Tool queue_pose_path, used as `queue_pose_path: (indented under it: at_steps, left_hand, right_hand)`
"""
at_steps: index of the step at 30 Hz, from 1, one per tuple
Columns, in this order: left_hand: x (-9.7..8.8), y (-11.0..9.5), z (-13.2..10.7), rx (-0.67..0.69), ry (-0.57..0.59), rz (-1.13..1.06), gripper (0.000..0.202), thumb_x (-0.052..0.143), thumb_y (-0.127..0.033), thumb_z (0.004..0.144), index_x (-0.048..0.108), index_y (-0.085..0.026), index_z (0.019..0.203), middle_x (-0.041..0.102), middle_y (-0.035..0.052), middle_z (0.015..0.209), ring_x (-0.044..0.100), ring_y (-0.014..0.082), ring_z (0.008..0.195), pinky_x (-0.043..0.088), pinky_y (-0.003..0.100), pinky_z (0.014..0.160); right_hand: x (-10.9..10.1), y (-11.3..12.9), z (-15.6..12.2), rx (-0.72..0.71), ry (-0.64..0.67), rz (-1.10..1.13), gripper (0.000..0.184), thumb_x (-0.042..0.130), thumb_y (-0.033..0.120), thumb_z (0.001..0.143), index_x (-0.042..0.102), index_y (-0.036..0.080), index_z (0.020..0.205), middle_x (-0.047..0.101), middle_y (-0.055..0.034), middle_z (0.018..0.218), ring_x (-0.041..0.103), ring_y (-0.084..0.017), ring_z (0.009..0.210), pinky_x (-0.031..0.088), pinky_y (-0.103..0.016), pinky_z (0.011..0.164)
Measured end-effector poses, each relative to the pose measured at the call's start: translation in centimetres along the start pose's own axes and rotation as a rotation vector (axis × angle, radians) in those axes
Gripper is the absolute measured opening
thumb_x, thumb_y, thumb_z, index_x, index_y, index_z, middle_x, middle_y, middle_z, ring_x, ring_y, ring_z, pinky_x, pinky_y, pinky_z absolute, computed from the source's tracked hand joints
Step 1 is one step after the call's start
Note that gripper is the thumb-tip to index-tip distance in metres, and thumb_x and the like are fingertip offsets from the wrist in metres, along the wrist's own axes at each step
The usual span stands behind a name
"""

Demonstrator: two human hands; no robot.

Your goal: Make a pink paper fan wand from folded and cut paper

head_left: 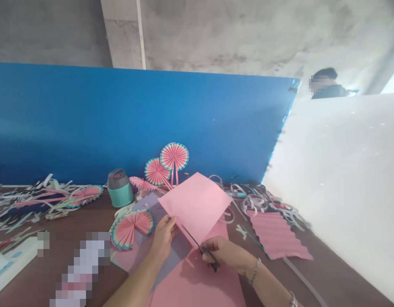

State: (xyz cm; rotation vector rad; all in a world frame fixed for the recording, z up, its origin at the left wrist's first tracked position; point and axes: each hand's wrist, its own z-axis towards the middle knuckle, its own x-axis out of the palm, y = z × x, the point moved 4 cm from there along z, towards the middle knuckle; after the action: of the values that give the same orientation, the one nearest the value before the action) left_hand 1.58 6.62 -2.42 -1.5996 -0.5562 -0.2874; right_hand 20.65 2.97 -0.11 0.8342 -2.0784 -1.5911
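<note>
A square sheet of pink paper is raised over the table, tilted so one corner points away from me. My left hand pinches its left lower edge between thumb and fingers. In my right hand is a pair of scissors with black handles, its blades lying along the sheet's near edge. Whether the blades are parted is hard to make out. Below them, more pink paper lies on the table. A folded pink fan with a blue and yellow rim sits left of my left hand.
Two round pleated fans stand against the blue partition. A teal and grey container is at the left. Paper strips are heaped farther left. A pleated pink sheet and curled strips lie right. A person is beyond the white partition.
</note>
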Motion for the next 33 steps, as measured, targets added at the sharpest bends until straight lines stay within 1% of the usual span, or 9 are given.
queue_pose_path:
  at_steps: [9, 15, 19, 24, 29, 33]
  left_hand:
    - [0.05, -0.07, -0.14, -0.006, 0.011, -0.004, 0.038, 0.080, -0.037, 0.058, 0.066, -0.015, 0.086, 0.074, 0.0083, 0.084, 0.070, 0.0235, 0.082, 0.053, 0.032, 0.073]
    - [0.01, -0.08, -0.12, -0.017, 0.005, -0.007, 0.038, 0.080, -0.037, 0.058, 0.065, -0.015, 0.084, 0.074, 0.0081, 0.083, 0.070, 0.0231, 0.080, 0.053, 0.032, 0.072]
    - [-0.03, -0.01, -0.08, -0.018, 0.008, -0.002, 0.036, 0.079, -0.037, 0.059, 0.065, -0.015, 0.084, 0.074, 0.0081, 0.083, 0.070, 0.0228, 0.080, 0.053, 0.032, 0.072]
    - [-0.12, 0.15, 0.04, -0.012, 0.017, -0.007, 0.036, 0.079, -0.038, 0.059, 0.065, -0.016, 0.083, 0.074, 0.0082, 0.084, 0.070, 0.0230, 0.080, 0.053, 0.033, 0.073]
    - [-0.24, 0.24, 0.14, -0.013, 0.009, -0.008, 0.034, 0.080, -0.036, 0.059, 0.066, -0.015, 0.082, 0.074, 0.0087, 0.084, 0.070, 0.0228, 0.078, 0.053, 0.034, 0.073]
    - [-0.20, 0.18, 0.12, -0.016, 0.010, -0.011, 0.034, 0.080, -0.035, 0.059, 0.066, -0.015, 0.084, 0.074, 0.0086, 0.085, 0.070, 0.0229, 0.079, 0.053, 0.034, 0.073]
  right_hand:
    - [0.12, 0.02, 0.00, 0.019, -0.028, 0.009, 0.034, 0.077, 0.041, 0.060, 0.070, 0.012, 0.078, 0.056, 0.0032, 0.062, 0.046, -0.007, 0.053, 0.035, -0.020, 0.052]
    - [0.10, -0.08, 0.16, 0.028, -0.041, 0.006, 0.030, 0.076, 0.037, 0.059, 0.069, 0.012, 0.075, 0.056, 0.0037, 0.061, 0.046, -0.007, 0.052, 0.034, -0.020, 0.051]
    - [0.13, -0.07, 0.19, 0.035, -0.068, -0.004, 0.029, 0.077, 0.035, 0.058, 0.067, 0.012, 0.072, 0.055, 0.0038, 0.060, 0.045, -0.007, 0.052, 0.034, -0.021, 0.051]
    - [0.14, 0.09, 0.12, 0.056, -0.117, -0.026, 0.029, 0.077, 0.034, 0.056, 0.067, 0.013, 0.074, 0.057, 0.0035, 0.062, 0.045, -0.008, 0.053, 0.034, -0.021, 0.050]
    - [0.10, 0.04, 0.14, 0.064, -0.125, -0.032, 0.027, 0.077, 0.031, 0.055, 0.067, 0.013, 0.072, 0.056, 0.0042, 0.060, 0.045, -0.007, 0.053, 0.032, -0.021, 0.050]
    - [0.04, -0.06, 0.19, 0.082, -0.145, -0.009, 0.029, 0.076, 0.029, 0.053, 0.068, 0.013, 0.076, 0.058, 0.0041, 0.061, 0.047, -0.008, 0.055, 0.035, -0.021, 0.052]
